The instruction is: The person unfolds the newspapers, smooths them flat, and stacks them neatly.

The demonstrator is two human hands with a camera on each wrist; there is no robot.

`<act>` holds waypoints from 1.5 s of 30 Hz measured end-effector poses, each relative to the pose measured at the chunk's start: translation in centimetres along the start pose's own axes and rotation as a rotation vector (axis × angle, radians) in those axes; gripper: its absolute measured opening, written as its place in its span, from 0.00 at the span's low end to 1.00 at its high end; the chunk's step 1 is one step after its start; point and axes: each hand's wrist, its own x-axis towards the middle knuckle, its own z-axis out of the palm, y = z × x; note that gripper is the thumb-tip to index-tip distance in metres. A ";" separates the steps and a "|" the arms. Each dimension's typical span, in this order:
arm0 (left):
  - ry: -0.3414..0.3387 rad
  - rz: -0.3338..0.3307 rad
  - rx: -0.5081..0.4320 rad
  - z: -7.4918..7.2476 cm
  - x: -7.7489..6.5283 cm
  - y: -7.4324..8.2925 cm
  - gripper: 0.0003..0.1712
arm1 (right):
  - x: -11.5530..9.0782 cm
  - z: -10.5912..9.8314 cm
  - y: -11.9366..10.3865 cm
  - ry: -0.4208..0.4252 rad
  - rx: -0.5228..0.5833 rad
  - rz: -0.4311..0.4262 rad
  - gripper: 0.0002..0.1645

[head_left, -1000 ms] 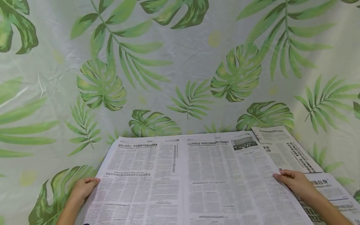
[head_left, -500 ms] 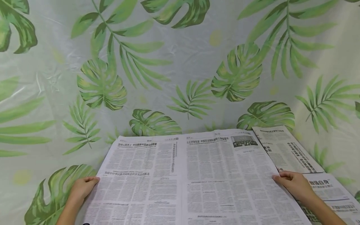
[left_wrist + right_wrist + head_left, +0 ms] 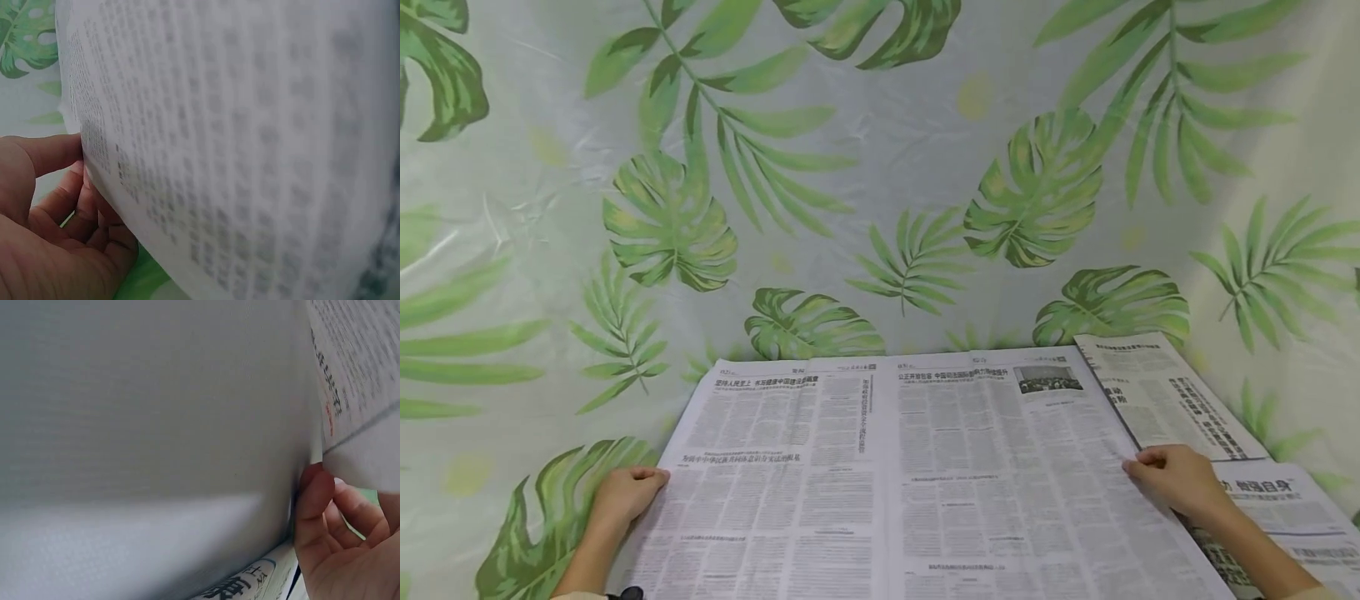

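Observation:
A wide newspaper [image 3: 887, 467] lies spread open in the head view, its centre fold running toward the camera and a small photo near its top right. My left hand [image 3: 627, 493] pinches its left edge between thumb and fingers. On the opposite side my right hand [image 3: 1180, 482] pinches the right edge. The left wrist view shows the thumb of my left hand [image 3: 69, 212] on the sheet's margin, with the other fingers curled beneath. In the right wrist view my right hand [image 3: 344, 525] holds the edge, and the paper's pale, blurred surface fills most of the picture.
More newspaper sheets [image 3: 1165, 400] lie at the right, partly under the spread one, with another sheet [image 3: 1292, 508] nearer my right forearm. A pale cloth with green leaves [image 3: 812, 325] rises behind and continues at the left. A small dark object [image 3: 631, 593] shows at my left wrist.
Both hands keep their pinch on the newspaper's edges. The sheet and hands shift only slightly, and the far edge's small bump near the top right has flattened.

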 end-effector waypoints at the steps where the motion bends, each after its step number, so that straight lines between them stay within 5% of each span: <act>1: 0.006 0.007 0.011 0.0 0.1 0.0 0.23 | 0.0 0.0 -0.1 0.001 0.002 -0.007 0.27; 17: 0.078 0.040 0.103 0.3 1.0 0.1 0.21 | 0.7 0.3 -0.7 0.049 -0.014 -0.025 0.22; 22: 0.092 0.044 0.088 0.0 0.8 0.2 0.20 | 0.9 0.6 -0.9 0.077 -0.040 -0.064 0.20; 45: 0.136 0.063 0.026 0.8 1.1 -0.1 0.19 | 0.8 0.1 -1.4 0.095 -0.062 0.001 0.17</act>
